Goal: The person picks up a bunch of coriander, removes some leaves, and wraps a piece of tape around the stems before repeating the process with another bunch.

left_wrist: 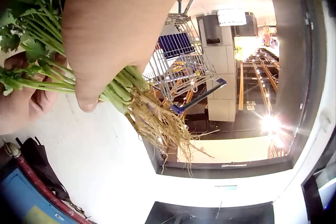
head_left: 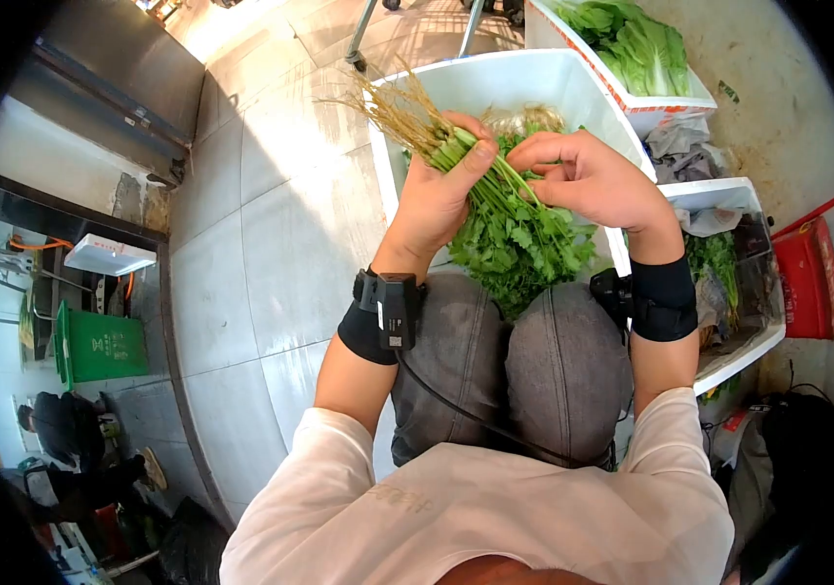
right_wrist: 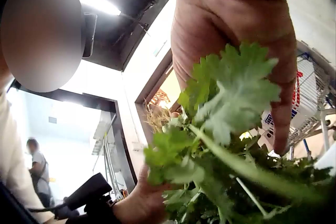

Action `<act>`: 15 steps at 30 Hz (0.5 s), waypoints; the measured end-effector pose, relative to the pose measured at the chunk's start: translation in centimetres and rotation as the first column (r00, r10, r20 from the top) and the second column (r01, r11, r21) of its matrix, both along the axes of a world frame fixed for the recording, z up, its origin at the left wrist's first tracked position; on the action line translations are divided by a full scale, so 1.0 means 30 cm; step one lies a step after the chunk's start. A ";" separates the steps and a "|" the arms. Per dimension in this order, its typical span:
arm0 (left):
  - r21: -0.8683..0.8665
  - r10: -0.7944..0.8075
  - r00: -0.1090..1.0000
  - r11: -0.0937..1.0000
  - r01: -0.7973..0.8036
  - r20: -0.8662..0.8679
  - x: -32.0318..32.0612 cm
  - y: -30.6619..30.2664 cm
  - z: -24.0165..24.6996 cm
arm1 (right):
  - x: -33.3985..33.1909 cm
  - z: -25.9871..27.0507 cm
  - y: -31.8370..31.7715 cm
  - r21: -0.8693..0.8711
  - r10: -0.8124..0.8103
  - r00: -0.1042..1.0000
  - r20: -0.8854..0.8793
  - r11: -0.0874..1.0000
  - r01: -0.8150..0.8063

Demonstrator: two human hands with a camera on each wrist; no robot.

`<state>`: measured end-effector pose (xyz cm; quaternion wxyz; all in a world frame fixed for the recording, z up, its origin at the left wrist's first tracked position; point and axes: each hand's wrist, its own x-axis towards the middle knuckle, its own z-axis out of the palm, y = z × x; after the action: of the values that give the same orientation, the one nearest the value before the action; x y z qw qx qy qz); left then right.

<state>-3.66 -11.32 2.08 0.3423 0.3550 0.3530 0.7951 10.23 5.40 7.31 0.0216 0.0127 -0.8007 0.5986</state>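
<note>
A bunch of coriander (head_left: 524,244) lies across my left hand (head_left: 436,195), which grips the pale stem bases with the thumb on top. Its brown stringy roots (head_left: 402,109) stick out past the fingers to the upper left; the leafy tops hang above my knees. My right hand (head_left: 597,180) pinches a thin stem from the bunch between thumb and curled fingers. In the left wrist view, the roots (left_wrist: 160,127) spread from beneath the left hand. Leaves (right_wrist: 231,98) fill the front of the right wrist view and cover part of the right hand (right_wrist: 236,35).
Below the hands stands a white foam box (head_left: 534,78) with more greens. Leafy lettuce (head_left: 636,49) fills another box at the upper right. A third box (head_left: 763,331) with greens sits at the right, beside a red dustpan (head_left: 807,283). Left, a green bin (head_left: 105,343) stands past the tiled floor.
</note>
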 end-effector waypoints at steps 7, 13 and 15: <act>0.009 0.007 1.000 1.000 -0.007 0.006 0.002 -0.004 0.002 | 0.001 0.019 -0.004 0.085 -0.115 0.988 0.100 0.991 0.106; -0.020 -0.065 0.997 0.998 0.065 0.035 0.003 -0.016 0.013 | 0.004 0.018 0.007 0.049 -0.100 0.995 0.019 0.994 0.099; -0.010 -0.074 0.997 0.997 0.074 0.031 -0.001 -0.017 0.008 | 0.004 0.014 0.006 0.012 -0.090 0.996 -0.004 0.996 0.090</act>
<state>-3.69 -11.83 2.33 0.3790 0.3535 0.3388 0.7852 10.36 5.57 7.74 0.0500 -0.0220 -0.8041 0.5920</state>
